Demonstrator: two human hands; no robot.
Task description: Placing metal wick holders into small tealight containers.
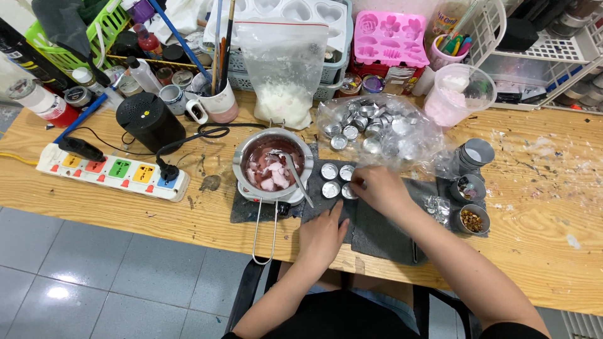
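1. the right hand (377,188) rests its fingers on one of four little silver cups (330,171), set in a square on a dark mat (377,232).
2. the left hand (321,237) lies flat and open on the mat, holding nothing.
3. just left of the cups is a metal pot (273,164) with pink chunks and a spoon (295,172).
4. a bag of more cups (377,122) lies behind.

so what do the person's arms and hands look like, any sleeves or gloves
Both the left hand and the right hand are bare, with no gloves, rings or watch visible. The forearms are uncovered too; only a dark short sleeve edge shows near the right upper arm at the frame's bottom.
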